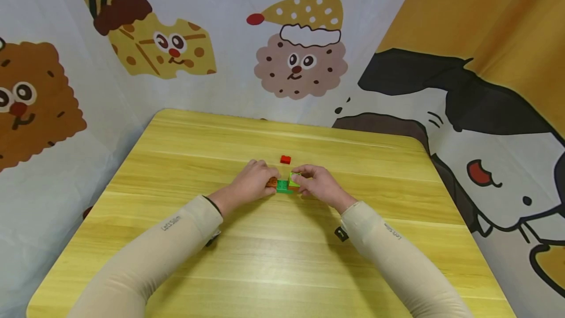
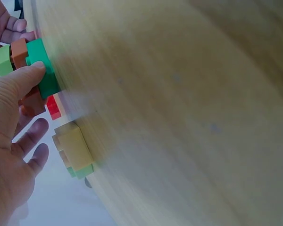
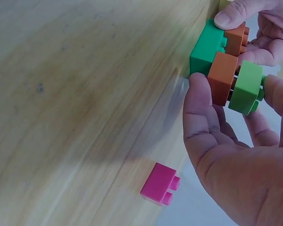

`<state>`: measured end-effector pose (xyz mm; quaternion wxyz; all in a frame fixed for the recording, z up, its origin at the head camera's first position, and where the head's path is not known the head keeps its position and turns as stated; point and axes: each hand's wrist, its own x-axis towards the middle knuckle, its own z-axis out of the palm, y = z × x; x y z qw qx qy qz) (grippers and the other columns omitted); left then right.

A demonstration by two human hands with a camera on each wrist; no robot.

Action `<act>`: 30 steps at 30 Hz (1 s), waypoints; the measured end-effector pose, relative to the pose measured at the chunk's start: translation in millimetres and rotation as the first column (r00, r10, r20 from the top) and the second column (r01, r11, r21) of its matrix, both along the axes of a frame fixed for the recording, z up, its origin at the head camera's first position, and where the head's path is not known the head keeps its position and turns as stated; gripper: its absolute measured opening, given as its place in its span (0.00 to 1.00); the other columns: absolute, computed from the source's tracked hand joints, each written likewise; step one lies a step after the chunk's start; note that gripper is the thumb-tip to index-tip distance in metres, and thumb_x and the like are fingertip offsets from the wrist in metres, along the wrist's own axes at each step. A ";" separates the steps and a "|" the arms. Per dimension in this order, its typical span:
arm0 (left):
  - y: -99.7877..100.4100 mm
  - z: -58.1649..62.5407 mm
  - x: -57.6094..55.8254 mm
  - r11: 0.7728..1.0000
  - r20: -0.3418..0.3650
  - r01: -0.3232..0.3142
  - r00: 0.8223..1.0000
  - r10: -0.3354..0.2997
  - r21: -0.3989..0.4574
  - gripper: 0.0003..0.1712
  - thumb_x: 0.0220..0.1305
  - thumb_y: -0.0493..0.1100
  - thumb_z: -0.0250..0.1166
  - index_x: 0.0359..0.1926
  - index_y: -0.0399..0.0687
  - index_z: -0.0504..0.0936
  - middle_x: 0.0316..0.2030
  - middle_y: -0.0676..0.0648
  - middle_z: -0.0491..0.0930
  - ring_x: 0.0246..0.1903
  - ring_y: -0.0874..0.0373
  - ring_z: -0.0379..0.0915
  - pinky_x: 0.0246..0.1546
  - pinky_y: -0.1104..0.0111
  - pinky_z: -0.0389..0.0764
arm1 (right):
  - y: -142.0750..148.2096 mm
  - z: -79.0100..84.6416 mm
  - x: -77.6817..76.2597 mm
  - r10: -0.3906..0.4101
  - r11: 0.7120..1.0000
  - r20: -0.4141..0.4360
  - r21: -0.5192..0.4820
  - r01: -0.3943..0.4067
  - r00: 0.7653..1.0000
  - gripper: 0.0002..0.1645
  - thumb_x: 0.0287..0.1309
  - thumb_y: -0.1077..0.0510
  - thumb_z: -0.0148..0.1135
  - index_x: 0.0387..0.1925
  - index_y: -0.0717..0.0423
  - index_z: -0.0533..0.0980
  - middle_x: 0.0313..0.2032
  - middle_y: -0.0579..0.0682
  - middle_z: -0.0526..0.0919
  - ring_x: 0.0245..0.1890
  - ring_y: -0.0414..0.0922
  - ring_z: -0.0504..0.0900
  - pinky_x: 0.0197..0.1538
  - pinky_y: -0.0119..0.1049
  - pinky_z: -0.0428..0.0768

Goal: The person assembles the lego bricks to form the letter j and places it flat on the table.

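Note:
A green toy building brick (image 1: 282,185) lies flat between the two hands, with one orange-brown brick (image 3: 235,38) on its left end and another orange-brown brick (image 3: 221,77) on its right end. My left hand (image 1: 253,183) holds the left end; its thumb presses the green brick's side in the left wrist view. A light green brick (image 3: 246,87) sits over the right orange-brown brick, studs showing in the gap between them. My right hand (image 1: 323,186) pinches this light green brick, another finger touching the base.
A red brick (image 1: 285,159) lies behind the stack. In the left wrist view, a tan brick with a light green part (image 2: 75,146) stands near the left hand. A pink brick (image 3: 159,183) lies beside the right hand. The wooden table (image 1: 273,269) meets a printed curtain.

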<state>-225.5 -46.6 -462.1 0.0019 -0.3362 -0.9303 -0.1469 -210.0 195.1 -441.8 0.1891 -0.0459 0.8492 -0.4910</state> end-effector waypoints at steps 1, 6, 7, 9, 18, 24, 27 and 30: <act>0.0 -0.1 0.0 1.000 -0.003 0.000 1.000 0.000 0.003 0.21 0.65 0.52 0.78 0.57 0.52 0.88 0.47 0.52 0.90 0.49 0.51 0.79 0.55 0.56 0.75 | 0.0 0.1 0.0 0.001 1.000 -0.003 0.003 -0.001 1.000 0.24 0.76 0.45 0.64 0.67 0.50 0.80 0.55 0.58 0.84 0.45 0.56 0.88 0.48 0.47 0.90; -0.1 -0.4 0.0 1.000 -0.014 0.001 1.000 -0.001 0.010 0.21 0.65 0.51 0.79 0.56 0.52 0.88 0.45 0.52 0.90 0.47 0.51 0.78 0.54 0.56 0.75 | -0.7 0.7 0.1 0.005 1.000 -0.016 0.012 -0.005 1.000 0.24 0.76 0.46 0.64 0.66 0.50 0.80 0.55 0.57 0.84 0.43 0.55 0.88 0.47 0.47 0.90; -0.1 -0.5 0.0 1.000 -0.015 0.002 1.000 -0.002 0.009 0.21 0.65 0.51 0.79 0.57 0.52 0.88 0.45 0.52 0.90 0.47 0.51 0.78 0.55 0.56 0.75 | -0.9 0.7 0.2 0.005 1.000 -0.016 0.012 -0.005 1.000 0.24 0.76 0.46 0.65 0.65 0.50 0.80 0.55 0.57 0.84 0.43 0.55 0.88 0.47 0.47 0.90; -0.2 -0.5 0.0 1.000 -0.012 0.002 1.000 -0.002 0.006 0.22 0.65 0.51 0.78 0.57 0.52 0.88 0.46 0.52 0.90 0.47 0.52 0.78 0.55 0.56 0.75 | -1.4 0.9 0.5 0.005 1.000 -0.012 0.008 -0.005 1.000 0.24 0.76 0.45 0.65 0.65 0.50 0.81 0.55 0.57 0.84 0.43 0.54 0.88 0.48 0.47 0.90; -0.4 -1.5 0.4 1.000 -0.020 0.009 1.000 -0.009 0.013 0.21 0.66 0.51 0.78 0.57 0.52 0.88 0.46 0.52 0.90 0.46 0.52 0.78 0.53 0.56 0.75 | -3.1 -2.2 0.4 -0.026 0.999 0.015 -0.028 0.027 1.000 0.23 0.74 0.46 0.67 0.63 0.51 0.81 0.53 0.56 0.84 0.42 0.54 0.87 0.47 0.46 0.89; -0.3 -1.9 1.2 1.000 -0.016 0.010 1.000 -0.009 0.017 0.21 0.66 0.51 0.78 0.57 0.52 0.88 0.48 0.52 0.90 0.48 0.51 0.79 0.55 0.55 0.76 | -3.1 -8.7 -0.5 -0.074 0.996 0.038 -0.055 0.076 0.997 0.24 0.74 0.47 0.68 0.63 0.53 0.82 0.52 0.56 0.87 0.40 0.51 0.87 0.48 0.42 0.88; -0.3 -1.8 1.4 1.000 -0.013 0.009 1.000 -0.009 0.022 0.21 0.66 0.50 0.78 0.57 0.51 0.88 0.49 0.51 0.90 0.49 0.50 0.79 0.56 0.54 0.76 | -3.7 -10.0 -1.2 -0.098 0.991 0.054 -0.081 0.102 0.994 0.24 0.73 0.48 0.69 0.63 0.55 0.82 0.55 0.56 0.87 0.40 0.50 0.87 0.49 0.41 0.88; -0.1 -2.3 1.3 1.000 -0.015 0.007 1.000 -0.007 0.025 0.21 0.66 0.50 0.78 0.57 0.51 0.88 0.49 0.51 0.90 0.49 0.50 0.79 0.56 0.54 0.76 | -4.4 -9.1 -1.8 -0.113 0.988 0.069 -0.095 0.119 0.991 0.24 0.73 0.49 0.69 0.63 0.57 0.82 0.57 0.57 0.86 0.41 0.50 0.87 0.50 0.41 0.88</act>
